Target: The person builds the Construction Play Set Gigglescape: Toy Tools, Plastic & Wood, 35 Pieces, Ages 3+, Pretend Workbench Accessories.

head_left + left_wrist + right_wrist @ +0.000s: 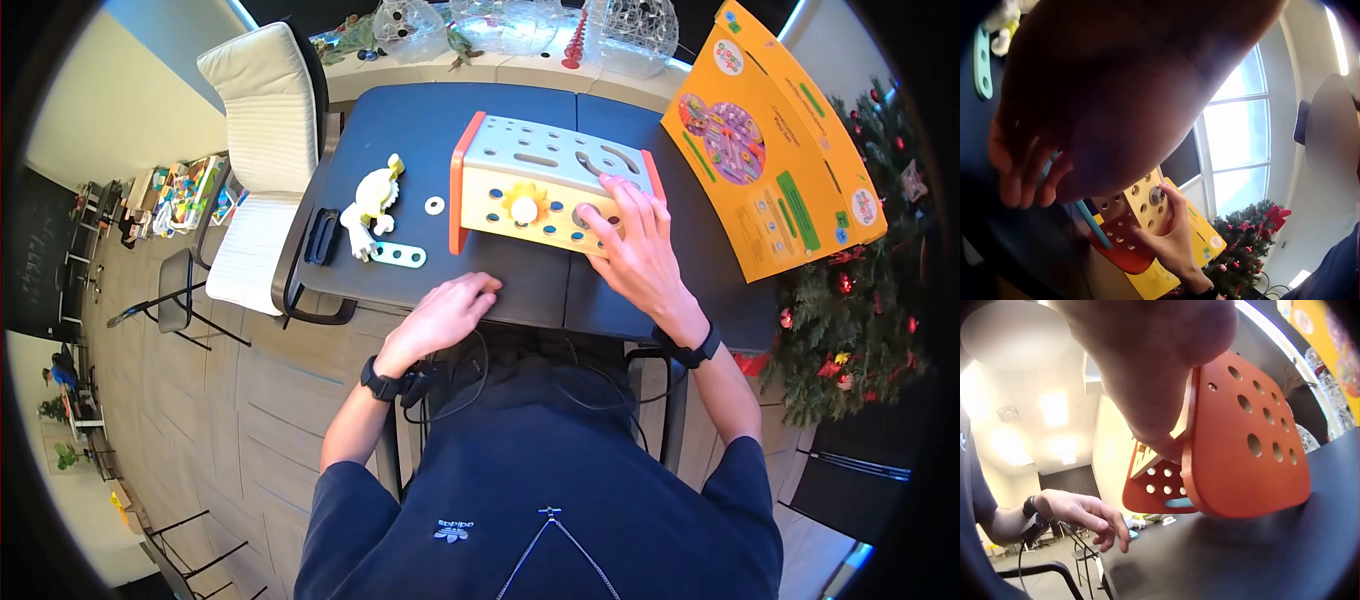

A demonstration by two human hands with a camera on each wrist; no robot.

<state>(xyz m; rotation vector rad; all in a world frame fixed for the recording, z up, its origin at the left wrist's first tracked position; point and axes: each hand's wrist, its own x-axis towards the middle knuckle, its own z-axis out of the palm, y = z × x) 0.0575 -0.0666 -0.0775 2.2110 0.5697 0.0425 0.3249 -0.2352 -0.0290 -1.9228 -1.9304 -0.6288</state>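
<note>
A toy workbench (540,180) stands on the dark table, with a grey holed top, a yellow holed front and red end panels (1254,444). My right hand (640,240) grips its right part, fingers over the grey top and thumb at the front beside a grey nut (1157,195). A yellow gear with a white centre (525,207) sits on the front. My left hand (450,315) rests at the table's near edge with loosely bent fingers and nothing in it. Left of the bench lie a white washer (434,205), a mint holed strip (399,255) and a pale yellow-and-white toy piece (375,195).
A black object (322,237) lies at the table's left edge. To the right stands a large orange box (780,150), with a decorated Christmas tree (850,300) beyond it. A white-cushioned chair (262,150) is at the left; ornaments (500,35) line the back ledge.
</note>
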